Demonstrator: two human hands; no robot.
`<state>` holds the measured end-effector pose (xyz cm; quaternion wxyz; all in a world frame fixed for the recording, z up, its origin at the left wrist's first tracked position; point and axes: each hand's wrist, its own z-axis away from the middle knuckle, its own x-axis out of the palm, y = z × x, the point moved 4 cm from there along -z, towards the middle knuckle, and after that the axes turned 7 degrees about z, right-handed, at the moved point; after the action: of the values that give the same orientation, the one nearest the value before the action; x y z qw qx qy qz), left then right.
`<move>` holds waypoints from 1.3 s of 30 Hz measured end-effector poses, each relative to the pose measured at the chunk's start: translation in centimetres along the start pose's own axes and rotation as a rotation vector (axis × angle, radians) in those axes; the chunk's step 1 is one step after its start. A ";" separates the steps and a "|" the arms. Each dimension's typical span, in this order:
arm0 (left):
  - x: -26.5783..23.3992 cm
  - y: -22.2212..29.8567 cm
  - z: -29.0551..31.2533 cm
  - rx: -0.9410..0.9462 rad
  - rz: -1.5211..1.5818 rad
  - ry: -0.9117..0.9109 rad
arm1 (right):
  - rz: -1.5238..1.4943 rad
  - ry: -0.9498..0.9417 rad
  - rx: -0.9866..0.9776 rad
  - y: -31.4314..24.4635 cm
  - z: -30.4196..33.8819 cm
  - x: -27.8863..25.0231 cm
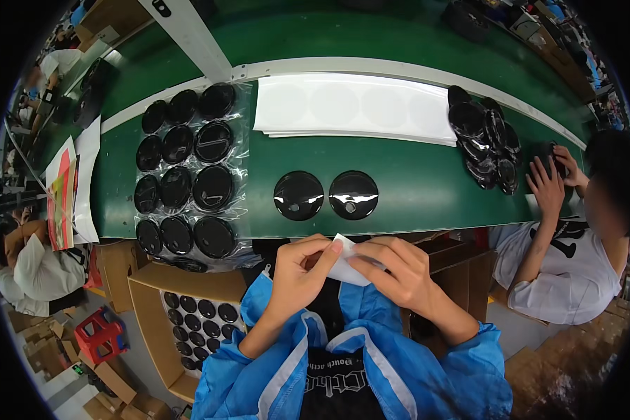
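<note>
Just in front of the bench edge, a small piece of white film or paper [348, 271] is pinched between my two hands. My left hand [299, 271] grips its upper left corner between thumb and forefinger, while the fingers of my right hand [400, 274] close on its right side. Two glossy black round caps [298, 196], each with a small round spot near its lower rim, lie side by side on the green bench beyond my hands. Behind them rests a stack of white sheets [357, 108] with faint circle outlines.
Rows of black caps [212, 187] sit on clear plastic at left, and a heap of them [477, 140] lies at right. Below the bench at left stands a cardboard box [147, 308] of black caps. A co-worker [567, 259] handles a dark part at far right.
</note>
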<state>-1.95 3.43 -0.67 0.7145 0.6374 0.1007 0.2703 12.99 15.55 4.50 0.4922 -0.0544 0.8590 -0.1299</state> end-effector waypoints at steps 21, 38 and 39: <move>-0.5 0.4 0.4 0.251 -0.598 -0.119 | -0.834 -0.076 0.997 11.2 -2.5 3.0; -0.8 -0.3 0.4 0.217 -0.536 -0.089 | -0.751 -0.297 0.834 12.9 -5.6 3.2; -0.8 -0.3 0.4 0.220 -0.528 -0.088 | -0.743 -0.293 0.819 12.8 -5.7 3.3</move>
<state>-2.31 2.69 -1.06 0.6904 0.6740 0.2607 0.0344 6.90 28.12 0.96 0.5081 -0.1751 0.5847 -0.6077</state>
